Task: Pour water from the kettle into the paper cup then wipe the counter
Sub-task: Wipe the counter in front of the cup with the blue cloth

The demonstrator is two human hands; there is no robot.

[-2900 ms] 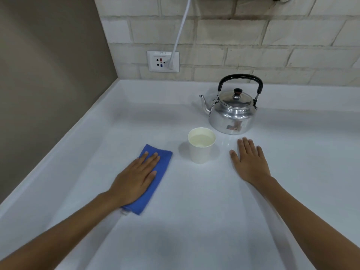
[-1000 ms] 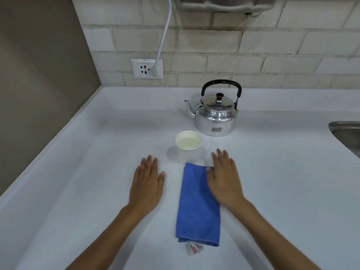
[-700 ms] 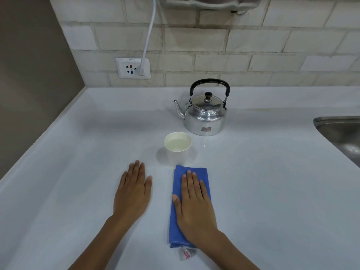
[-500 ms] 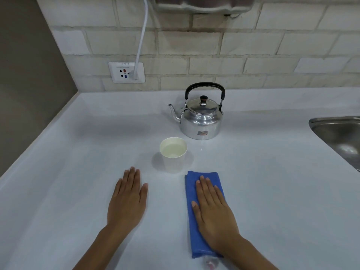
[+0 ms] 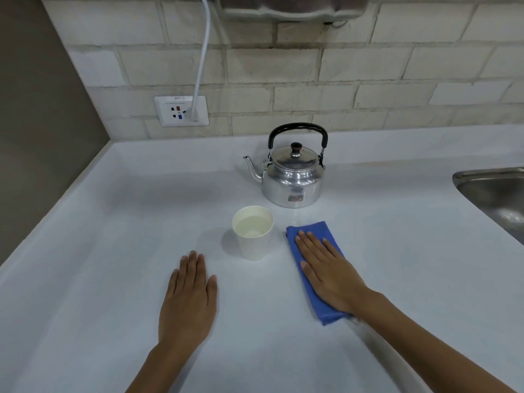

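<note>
Pressing flat, right hand [image 5: 330, 275] covers blue cloth [image 5: 310, 268] beside cup [image 5: 253, 236].

The kettle [image 5: 293, 177] in the centre of the frame is of polished metal, very glossy, with reflections on its body and lid; its arched handle looks like black glossy plastic and the lid knob is dark. The paper cup [image 5: 253, 236] below it, a little to the left, is of matt white paper. The cloth [image 5: 313, 268] at lower right of centre is a blue fabric with a soft, slightly fuzzy surface. The counter [image 5: 113, 251] is white, smooth and faintly shiny. The sink [image 5: 493, 191] at the right edge is brushed metal with a dull shine. The wall [image 5: 368, 66] at the top is rough, matt, pale brick, and the socket [image 5: 181, 110] at upper left is smooth white plastic.
</note>
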